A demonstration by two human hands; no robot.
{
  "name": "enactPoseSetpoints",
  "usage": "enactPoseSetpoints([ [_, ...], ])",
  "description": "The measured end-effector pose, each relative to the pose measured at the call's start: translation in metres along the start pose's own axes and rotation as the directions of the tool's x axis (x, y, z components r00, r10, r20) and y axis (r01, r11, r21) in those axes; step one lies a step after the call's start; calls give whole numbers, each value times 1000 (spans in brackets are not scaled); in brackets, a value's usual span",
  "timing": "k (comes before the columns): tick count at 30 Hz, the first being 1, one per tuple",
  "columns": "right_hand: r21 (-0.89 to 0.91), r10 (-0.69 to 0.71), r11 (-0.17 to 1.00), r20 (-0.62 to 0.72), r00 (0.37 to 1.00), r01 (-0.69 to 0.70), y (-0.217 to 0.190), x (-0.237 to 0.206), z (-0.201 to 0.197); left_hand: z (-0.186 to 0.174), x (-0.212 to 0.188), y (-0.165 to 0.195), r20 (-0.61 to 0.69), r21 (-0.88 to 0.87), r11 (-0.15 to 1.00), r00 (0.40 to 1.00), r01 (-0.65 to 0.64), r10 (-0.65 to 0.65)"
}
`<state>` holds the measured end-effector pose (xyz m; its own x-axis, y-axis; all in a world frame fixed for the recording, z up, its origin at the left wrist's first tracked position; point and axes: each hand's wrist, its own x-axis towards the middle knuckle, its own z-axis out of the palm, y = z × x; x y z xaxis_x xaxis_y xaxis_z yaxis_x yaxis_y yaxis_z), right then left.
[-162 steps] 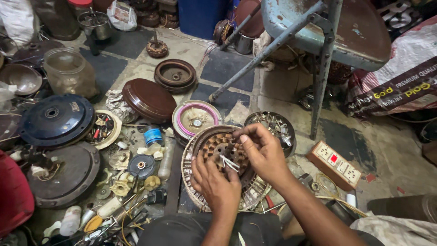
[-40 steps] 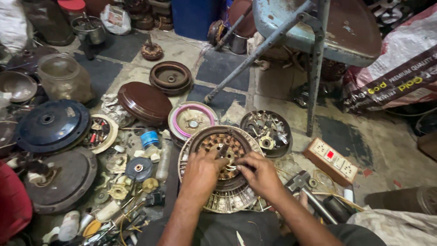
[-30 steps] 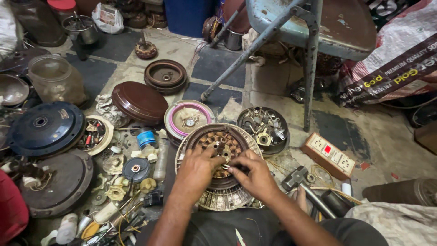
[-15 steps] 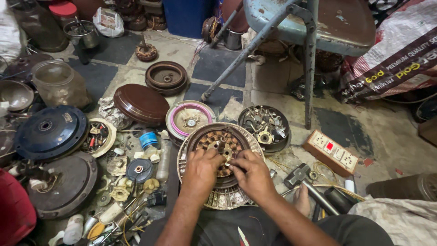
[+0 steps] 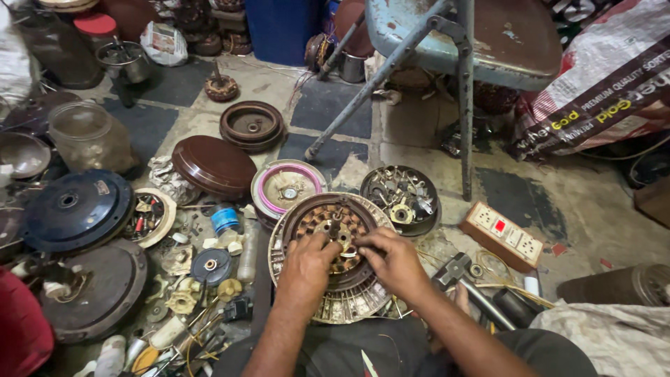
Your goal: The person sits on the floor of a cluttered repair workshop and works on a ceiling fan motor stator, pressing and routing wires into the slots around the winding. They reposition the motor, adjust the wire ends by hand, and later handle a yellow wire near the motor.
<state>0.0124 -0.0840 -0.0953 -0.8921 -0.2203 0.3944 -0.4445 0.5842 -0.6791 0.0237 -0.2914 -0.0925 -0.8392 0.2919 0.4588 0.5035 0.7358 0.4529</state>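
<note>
The person's left hand (image 5: 307, 269) rests palm-down on a round fan motor (image 5: 333, 253), fingers curled over the near-left part of its core, seemingly to steady it. The right hand (image 5: 394, 260) comes in from the right, its fingers pinched close together at the core's near-right edge; whether it grips a small part cannot be told. The motor lies flat on the floor (image 5: 558, 195) just in front of the person's lap, likely so both hands can reach down into it.

The motor is a broad disc. Its centre shows a ring of coppery-brown windings around a short metal shaft, and a pale slotted metal rim runs around the outside, worn and dusty.

Just beyond it sit a cream cover with a pink ring (image 5: 287, 188) and a dark bowl of loose metal parts (image 5: 401, 197), within easy reach. Further left lie a brown domed cover (image 5: 213, 164) and a blue round housing (image 5: 73, 209). To the right is a tan socket board (image 5: 501, 235). A grey-blue metal chair (image 5: 460, 42) stands at the far side.
</note>
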Motion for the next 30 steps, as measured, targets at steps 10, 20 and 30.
enactPoseSetpoints([
  [10, -66, 7, 998, 44, 999, -4, -1, 3, -1, 1, 1, 3, 33, 5, 999, 999, 35, -35],
  [20, -97, -5, 995, 62, 998, 11, -2, 6, 0, 0, 1, 5, 57, -13, 998, 996, 63, -62],
  [30, -45, -59, 997, 69, 996, 62, -1, 9, 4, 1, 2, 4, 64, -6, 998, 996, 61, -60],
])
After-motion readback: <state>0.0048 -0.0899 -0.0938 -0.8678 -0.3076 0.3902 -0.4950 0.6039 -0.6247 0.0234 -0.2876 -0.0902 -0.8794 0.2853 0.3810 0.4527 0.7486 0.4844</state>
